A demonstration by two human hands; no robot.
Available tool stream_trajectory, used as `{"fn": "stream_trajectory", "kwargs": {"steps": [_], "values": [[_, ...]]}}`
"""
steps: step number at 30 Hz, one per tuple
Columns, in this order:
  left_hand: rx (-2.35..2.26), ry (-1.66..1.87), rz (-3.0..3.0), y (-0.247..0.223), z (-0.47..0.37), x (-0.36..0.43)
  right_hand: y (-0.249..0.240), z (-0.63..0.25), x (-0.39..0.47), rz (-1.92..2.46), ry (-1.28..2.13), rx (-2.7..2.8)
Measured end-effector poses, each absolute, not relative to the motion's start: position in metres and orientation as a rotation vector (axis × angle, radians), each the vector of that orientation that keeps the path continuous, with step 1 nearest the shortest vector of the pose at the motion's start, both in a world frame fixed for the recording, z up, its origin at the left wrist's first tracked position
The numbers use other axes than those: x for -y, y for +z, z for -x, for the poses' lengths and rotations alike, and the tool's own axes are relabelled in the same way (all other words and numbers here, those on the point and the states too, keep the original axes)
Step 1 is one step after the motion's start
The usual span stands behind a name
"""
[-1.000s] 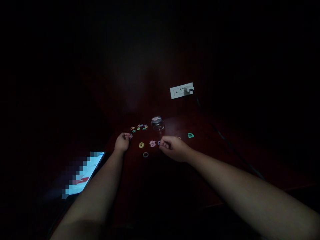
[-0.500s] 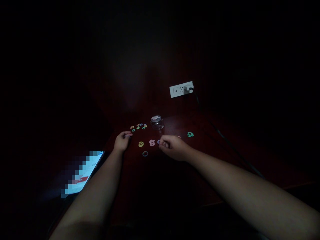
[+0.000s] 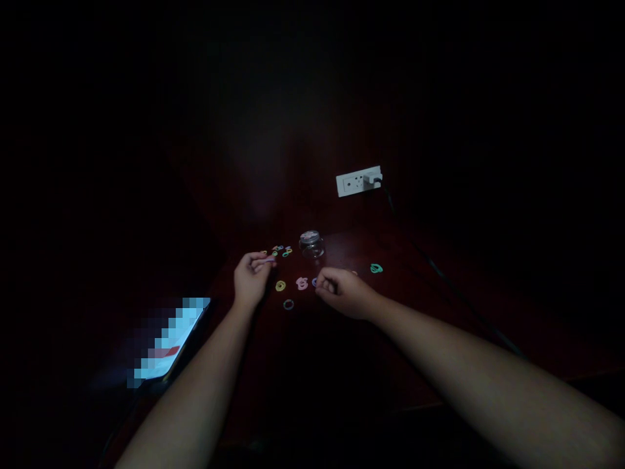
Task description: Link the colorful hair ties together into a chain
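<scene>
My left hand [image 3: 251, 277] is closed, its fingertips pinching a small pinkish-purple hair tie [image 3: 268, 260] above the dark red table. Beyond it lies a loose group of coloured hair ties [image 3: 286, 253], partly hidden by the fingers. My right hand [image 3: 342, 292] is curled with fingertips together beside a blue hair tie [image 3: 315, 283]; whatever is in them is hidden. Between the hands are a yellow pile [image 3: 280, 286] and a pink pile [image 3: 302, 283] of hair ties. A dark multicoloured ring [image 3: 288, 304] lies nearer to me.
A clear lidded jar [image 3: 311, 245] stands behind the piles. To the right lies a green pile [image 3: 375, 268]. A lit screen [image 3: 180, 339] is beside my left forearm. A white socket [image 3: 359, 182] with a plug and dark cable [image 3: 434, 266] is at the back.
My left hand has lifted slightly and moved right, the pinkish-purple hair tie now showing in its fingertips. My right hand stays by the blue hair tie. The whole view has shifted slightly.
</scene>
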State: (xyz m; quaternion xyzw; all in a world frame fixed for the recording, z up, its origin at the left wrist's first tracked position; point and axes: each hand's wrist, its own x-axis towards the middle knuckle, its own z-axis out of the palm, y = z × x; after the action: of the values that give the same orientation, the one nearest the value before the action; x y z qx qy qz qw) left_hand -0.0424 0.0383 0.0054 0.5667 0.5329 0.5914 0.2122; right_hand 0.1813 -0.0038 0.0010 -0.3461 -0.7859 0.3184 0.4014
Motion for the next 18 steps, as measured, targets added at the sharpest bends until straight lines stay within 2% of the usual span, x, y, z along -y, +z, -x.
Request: {"fn": "stream_trajectory", "kwargs": {"steps": [5,18], "values": [[-1.194,1.204,-1.839,0.005,-0.017,0.0,0.006,-0.183,0.003,0.893,0.779,1.923],[-1.133,1.063,-2.04,0.007,-0.012,0.008,0.003,-0.186,-0.001,0.932,0.729,1.933]]}}
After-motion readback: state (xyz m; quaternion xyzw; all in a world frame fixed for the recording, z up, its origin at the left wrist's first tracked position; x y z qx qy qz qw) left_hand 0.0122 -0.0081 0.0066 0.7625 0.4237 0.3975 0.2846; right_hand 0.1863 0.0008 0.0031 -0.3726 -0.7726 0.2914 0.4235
